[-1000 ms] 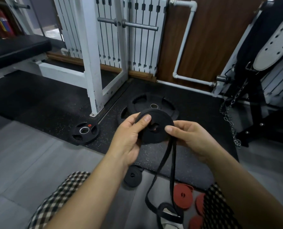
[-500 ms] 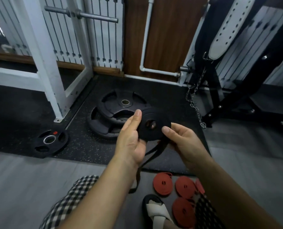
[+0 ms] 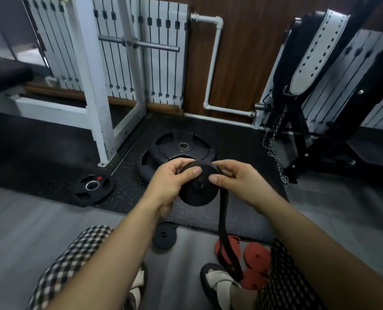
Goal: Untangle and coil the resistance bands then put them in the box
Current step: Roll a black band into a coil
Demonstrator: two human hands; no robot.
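1. Black resistance band [image 3: 197, 186], mostly wound into a flat coil, sits between our two hands above the dark rubber mat [image 3: 230, 215].
2. Our left hand [image 3: 170, 182] has its grip pinching the coil's left side, thumb on the face.
3. Our right hand [image 3: 237, 182] has its grip pressed on the band where it wraps over the coil's top edge.
4. The loose tail [image 3: 224, 231] hangs down to the floor by our sandal [image 3: 217, 285].
5. Red coiled bands [image 3: 256, 256] lie on the floor just beside that sandal.
6. A small black coil [image 3: 164, 236] lies on the floor near our left knee.
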